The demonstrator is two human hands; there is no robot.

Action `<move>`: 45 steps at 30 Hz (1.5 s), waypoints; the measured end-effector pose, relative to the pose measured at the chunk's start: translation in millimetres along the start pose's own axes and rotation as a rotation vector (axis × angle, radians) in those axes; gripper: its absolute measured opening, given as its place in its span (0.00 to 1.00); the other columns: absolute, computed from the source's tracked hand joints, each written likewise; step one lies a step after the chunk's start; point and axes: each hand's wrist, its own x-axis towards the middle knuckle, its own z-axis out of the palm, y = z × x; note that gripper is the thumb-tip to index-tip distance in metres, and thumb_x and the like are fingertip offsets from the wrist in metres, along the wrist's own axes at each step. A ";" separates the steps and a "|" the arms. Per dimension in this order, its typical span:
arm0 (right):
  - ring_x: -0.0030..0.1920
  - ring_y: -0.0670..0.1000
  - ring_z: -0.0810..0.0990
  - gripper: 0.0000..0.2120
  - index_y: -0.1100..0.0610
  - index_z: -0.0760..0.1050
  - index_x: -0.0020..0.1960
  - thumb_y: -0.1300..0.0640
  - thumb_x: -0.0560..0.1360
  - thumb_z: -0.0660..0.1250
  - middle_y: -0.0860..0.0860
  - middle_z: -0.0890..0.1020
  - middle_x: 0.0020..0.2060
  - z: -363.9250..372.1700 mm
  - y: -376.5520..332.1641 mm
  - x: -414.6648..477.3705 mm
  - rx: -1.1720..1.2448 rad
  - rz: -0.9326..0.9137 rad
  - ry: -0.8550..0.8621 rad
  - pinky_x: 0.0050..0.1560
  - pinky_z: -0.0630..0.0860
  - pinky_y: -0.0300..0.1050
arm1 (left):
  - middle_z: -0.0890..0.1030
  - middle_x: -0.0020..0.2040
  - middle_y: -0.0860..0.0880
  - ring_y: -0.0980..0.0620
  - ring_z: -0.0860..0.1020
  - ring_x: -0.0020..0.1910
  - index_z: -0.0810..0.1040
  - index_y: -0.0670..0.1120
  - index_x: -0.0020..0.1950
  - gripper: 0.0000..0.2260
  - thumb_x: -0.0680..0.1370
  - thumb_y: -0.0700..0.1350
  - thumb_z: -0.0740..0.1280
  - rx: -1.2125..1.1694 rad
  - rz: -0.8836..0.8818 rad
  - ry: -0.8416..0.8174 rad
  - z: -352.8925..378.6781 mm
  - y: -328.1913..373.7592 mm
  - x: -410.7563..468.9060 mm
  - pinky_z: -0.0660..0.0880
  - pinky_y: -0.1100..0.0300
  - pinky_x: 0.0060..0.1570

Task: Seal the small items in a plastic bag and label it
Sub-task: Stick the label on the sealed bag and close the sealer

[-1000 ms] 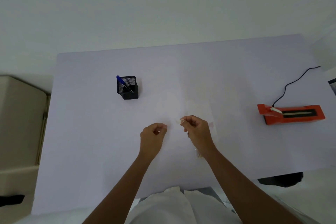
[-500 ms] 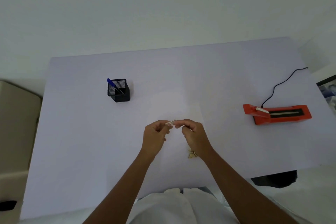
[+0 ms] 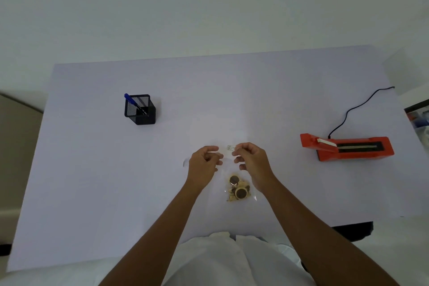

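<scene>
A clear plastic bag (image 3: 241, 197) lies flat on the table in front of me, with several small round brown and cream items (image 3: 239, 189) inside it. My right hand (image 3: 253, 160) hovers over the bag's upper part and pinches a small white label (image 3: 230, 147) at its fingertips. My left hand (image 3: 204, 163) is a little to the left of the label, with its fingers curled and thumb and forefinger close together. I cannot see whether anything is pinched in it.
A black mesh pen holder (image 3: 140, 109) with a blue pen (image 3: 130, 100) stands at the far left. An orange heat sealer (image 3: 348, 147) with a black cord (image 3: 355, 109) sits at the right. A small translucent scrap (image 3: 185, 163) lies left of my left hand.
The hands met at the label half a second ago and have drawn apart; the label stays with my right hand. The bag with its items now shows between my wrists.
</scene>
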 end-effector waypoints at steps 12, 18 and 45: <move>0.42 0.52 0.88 0.04 0.59 0.80 0.47 0.62 0.78 0.66 0.54 0.87 0.38 -21.7 42.6 41.1 -0.069 0.095 -0.079 0.42 0.79 0.43 | 0.85 0.45 0.48 0.51 0.82 0.39 0.80 0.44 0.55 0.10 0.76 0.38 0.63 0.224 -0.164 -0.078 44.4 -56.9 31.9 0.81 0.55 0.48; 0.40 0.52 0.86 0.03 0.60 0.81 0.45 0.63 0.75 0.68 0.56 0.87 0.38 -21.2 53.0 61.0 -0.300 0.019 -0.061 0.43 0.78 0.43 | 0.84 0.40 0.53 0.54 0.81 0.38 0.82 0.50 0.49 0.07 0.72 0.45 0.67 0.304 -0.153 -0.067 47.9 -55.6 40.4 0.78 0.59 0.42; 0.36 0.56 0.83 0.07 0.67 0.80 0.38 0.63 0.71 0.71 0.59 0.84 0.35 -20.1 67.4 62.9 -0.710 -0.077 0.053 0.37 0.80 0.49 | 0.80 0.34 0.48 0.54 0.75 0.32 0.80 0.43 0.37 0.08 0.75 0.45 0.71 0.642 -0.008 -0.034 67.4 -57.5 56.0 0.69 0.65 0.32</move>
